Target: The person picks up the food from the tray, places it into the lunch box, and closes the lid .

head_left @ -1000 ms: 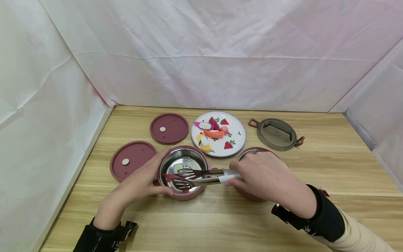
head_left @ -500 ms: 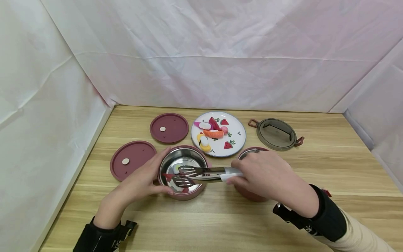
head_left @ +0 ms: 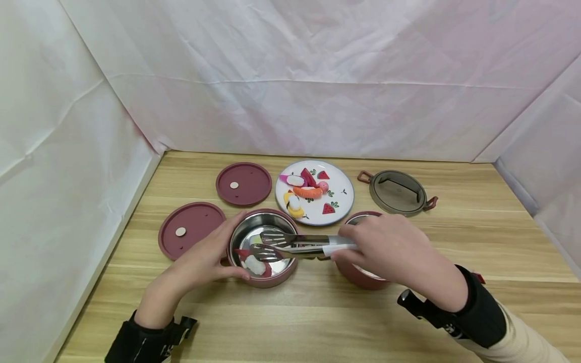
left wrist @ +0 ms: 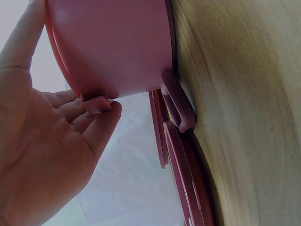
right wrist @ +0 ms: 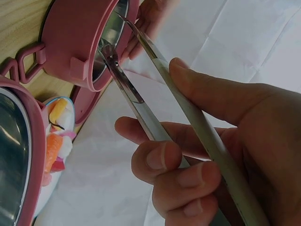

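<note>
My left hand (head_left: 206,254) holds the left side of a dark-pink steel-lined pot (head_left: 290,275), thumb at the near rim. Its fingers curl at a small side tab of the pot (left wrist: 108,42). In my right hand (head_left: 386,247) is a pair of metal tongs (head_left: 313,240) with pale grips; the right wrist view shows thumb and fingers around the tongs (right wrist: 155,125). The slotted tips stand apart over the pot's mouth with nothing between them. Inside the pot lie a red-and-white toy sushi piece (head_left: 255,265) and a pale green-and-white piece (head_left: 255,241), partly behind the tongs.
A second pink pot (head_left: 363,276) sits under my right hand, partly covered by it. Behind stands a white plate (head_left: 342,204) with several toy food pieces. Two plum lids (head_left: 251,189) lie left, a glass lid (head_left: 399,194) with handles back right. White cloth walls surround the table.
The tongs and my right hand have shifted up and right, so the red-and-white piece shows more fully in the pot. My left hand stays in place on the pot.
</note>
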`<state>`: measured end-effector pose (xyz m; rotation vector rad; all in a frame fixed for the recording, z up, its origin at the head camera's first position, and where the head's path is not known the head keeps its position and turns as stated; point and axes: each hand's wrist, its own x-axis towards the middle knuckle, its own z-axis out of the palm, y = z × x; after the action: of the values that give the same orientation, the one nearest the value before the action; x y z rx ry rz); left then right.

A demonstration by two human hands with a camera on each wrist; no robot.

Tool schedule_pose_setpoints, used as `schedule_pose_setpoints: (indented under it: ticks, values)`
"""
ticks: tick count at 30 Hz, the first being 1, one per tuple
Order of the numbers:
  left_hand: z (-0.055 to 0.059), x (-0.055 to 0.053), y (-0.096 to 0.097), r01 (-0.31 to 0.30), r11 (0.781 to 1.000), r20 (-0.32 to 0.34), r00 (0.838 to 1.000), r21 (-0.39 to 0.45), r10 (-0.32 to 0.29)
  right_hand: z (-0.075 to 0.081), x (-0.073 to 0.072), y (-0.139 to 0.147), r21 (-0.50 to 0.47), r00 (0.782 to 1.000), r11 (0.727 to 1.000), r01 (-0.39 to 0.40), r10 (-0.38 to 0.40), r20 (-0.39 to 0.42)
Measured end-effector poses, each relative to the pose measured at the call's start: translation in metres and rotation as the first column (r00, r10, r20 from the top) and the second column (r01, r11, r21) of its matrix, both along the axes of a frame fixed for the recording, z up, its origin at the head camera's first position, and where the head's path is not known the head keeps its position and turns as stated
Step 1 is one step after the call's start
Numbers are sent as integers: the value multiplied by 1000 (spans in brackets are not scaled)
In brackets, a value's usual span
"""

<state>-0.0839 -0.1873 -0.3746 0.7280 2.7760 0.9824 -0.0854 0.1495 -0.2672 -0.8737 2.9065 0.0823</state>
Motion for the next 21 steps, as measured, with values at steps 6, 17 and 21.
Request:
schedule_pose_setpoints:
  ticks: [6, 17, 21]
  values:
    - [0, 0, 0, 2, 1000, -4, 1000, -2, -2, 2, 0, 5, 1, 1000, 1000, 2, -2, -25]
    - [0, -1, 0, 3, 1000, -1, 1000, -3, -3, 3, -2, 11, -73, 996, 995, 63, -67, -56]
    - [0, -1, 0, -4, 1000, 5, 1000, -11, 4, 4, -5, 13, -93, 995, 994, 64, -71, -76]
